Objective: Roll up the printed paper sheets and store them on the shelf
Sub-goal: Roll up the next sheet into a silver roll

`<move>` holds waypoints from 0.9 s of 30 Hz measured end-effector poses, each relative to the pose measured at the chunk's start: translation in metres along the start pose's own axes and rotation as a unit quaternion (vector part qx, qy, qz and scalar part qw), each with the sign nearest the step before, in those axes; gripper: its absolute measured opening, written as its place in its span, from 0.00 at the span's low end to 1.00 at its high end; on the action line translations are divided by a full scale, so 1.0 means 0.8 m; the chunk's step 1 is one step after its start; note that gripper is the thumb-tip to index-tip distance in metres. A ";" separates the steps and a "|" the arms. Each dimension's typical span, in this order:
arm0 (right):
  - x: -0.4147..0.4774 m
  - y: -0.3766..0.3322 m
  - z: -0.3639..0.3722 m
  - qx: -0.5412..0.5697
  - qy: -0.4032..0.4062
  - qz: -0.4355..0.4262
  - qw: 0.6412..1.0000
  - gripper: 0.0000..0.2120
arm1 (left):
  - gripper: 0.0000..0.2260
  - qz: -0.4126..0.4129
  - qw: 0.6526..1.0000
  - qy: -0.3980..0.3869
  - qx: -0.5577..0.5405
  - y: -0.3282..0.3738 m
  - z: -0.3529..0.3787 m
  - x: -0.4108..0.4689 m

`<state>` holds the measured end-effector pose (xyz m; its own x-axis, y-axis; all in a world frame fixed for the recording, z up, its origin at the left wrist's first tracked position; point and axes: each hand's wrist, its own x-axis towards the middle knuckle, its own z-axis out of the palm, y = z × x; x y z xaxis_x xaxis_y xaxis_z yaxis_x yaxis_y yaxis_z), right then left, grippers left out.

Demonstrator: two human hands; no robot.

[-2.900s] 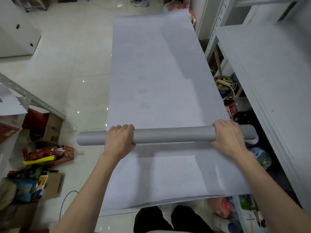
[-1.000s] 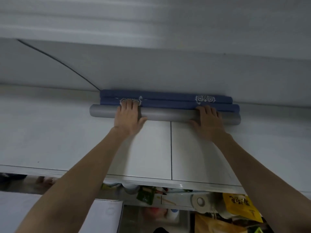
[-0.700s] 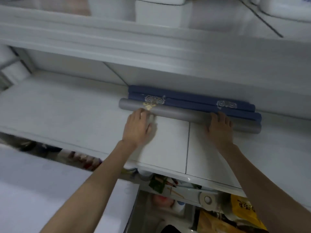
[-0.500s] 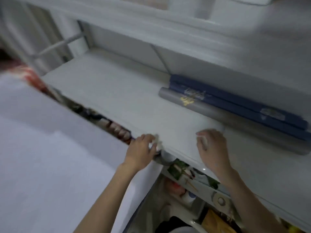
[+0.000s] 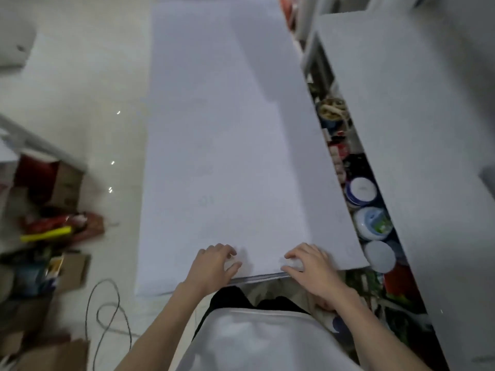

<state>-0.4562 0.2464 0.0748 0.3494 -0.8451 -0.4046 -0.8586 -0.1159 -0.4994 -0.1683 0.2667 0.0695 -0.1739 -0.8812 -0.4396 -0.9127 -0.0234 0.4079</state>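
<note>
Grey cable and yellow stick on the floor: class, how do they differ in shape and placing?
The thin grey cable lies in loose loops; the yellow stick lies straight. The cable lies on bare white floor; the stick rests among red packets. Both lie left of the white paper sheets.

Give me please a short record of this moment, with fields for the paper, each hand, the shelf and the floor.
paper: white paper sheets, lying flat, not rolled, long side running away from the person
left: left hand at the near edge of the sheets, fingers bent, tips on the paper; grip unclear from blur
right: right hand at the same edge, further right, fingers bent; grip unclear
shelf: white shelf, right of the sheets
under shelf: round containers
floor, left: cardboard box
</note>
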 end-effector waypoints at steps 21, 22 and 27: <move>0.052 0.014 0.020 0.036 0.027 0.039 0.998 0.07 | 0.14 -0.020 0.963 0.250 0.098 -0.019 0.054 -0.030; 0.053 0.017 0.024 0.041 0.038 0.041 0.998 0.07 | 0.13 0.005 0.956 0.267 0.118 -0.022 0.058 -0.029; 0.056 0.028 0.035 0.030 0.088 -0.009 0.996 0.06 | 0.11 0.048 0.943 0.275 0.183 -0.043 0.071 -0.029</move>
<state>-0.4494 0.2205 0.0238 0.2897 -0.9218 -0.2575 -0.8265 -0.1052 -0.5531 -0.1535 0.3149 0.0202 -0.1358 -0.9849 0.1072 -0.9865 0.1445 0.0770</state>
